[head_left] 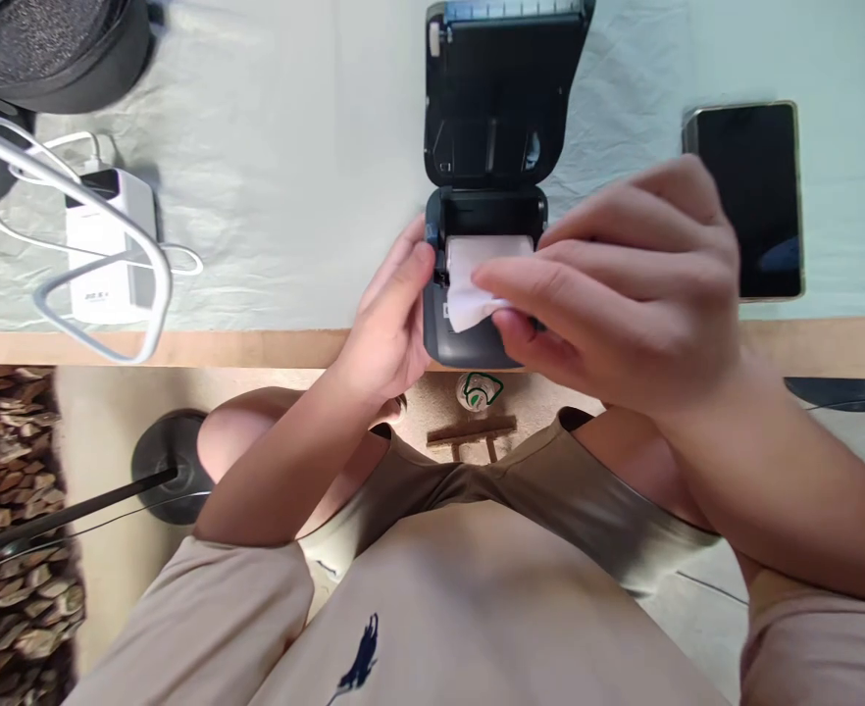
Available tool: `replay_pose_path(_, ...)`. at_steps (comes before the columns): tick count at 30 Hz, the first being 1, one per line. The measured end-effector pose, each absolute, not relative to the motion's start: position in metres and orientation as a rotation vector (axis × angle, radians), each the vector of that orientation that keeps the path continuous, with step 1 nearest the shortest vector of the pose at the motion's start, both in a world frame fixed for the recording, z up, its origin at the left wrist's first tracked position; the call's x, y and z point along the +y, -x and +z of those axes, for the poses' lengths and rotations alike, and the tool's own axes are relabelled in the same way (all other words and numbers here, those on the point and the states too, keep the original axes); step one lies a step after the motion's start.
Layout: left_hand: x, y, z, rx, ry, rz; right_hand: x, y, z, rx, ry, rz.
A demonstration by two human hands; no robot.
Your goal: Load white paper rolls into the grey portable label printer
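A small dark receipt printer (462, 343) sits at the table's front edge, its hinged lid (495, 98) swung up and back. Inside its bay lies a white paper roll (487, 247), with the loose end drawn toward me over the front lip. My left hand (395, 304) grips the printer's left side, thumb against the edge beside the bay. Between thumb and index finger, my right hand (624, 284) pinches the loose end of the paper. That hand covers the right side of the printer's body.
Right of the printer lies a dark-screened phone or tablet (745, 201). On the left stand a white power bank or charger (113, 245) with a looped white cable (157, 294) and a round black case (94, 59). The wooden table edge (256, 346) runs close before me.
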State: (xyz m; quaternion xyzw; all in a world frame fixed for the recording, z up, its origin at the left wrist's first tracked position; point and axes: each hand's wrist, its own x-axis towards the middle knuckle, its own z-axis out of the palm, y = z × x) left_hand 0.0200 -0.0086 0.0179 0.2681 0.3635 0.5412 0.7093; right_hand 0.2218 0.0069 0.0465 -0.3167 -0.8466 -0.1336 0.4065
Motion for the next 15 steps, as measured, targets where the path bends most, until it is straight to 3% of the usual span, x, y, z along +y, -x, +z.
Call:
replay_pose_path(6, -0.011, -0.013, 0.011, 0.823, -0.717, 1.141, 0.007, -0.236, 0.052, -2.104, 0.817, -0.081)
replay_pose_path(10, -0.013, -0.009, 0.009, 0.872, -0.798, 1.061, 0.012, -0.245, 0.064, -1.967, 1.203, 0.088)
replay_pose_path(15, -0.013, -0.003, 0.007, 0.880, -0.729, 1.054, 0.023, -0.237, 0.068, -2.326, 1.177, 0.333)
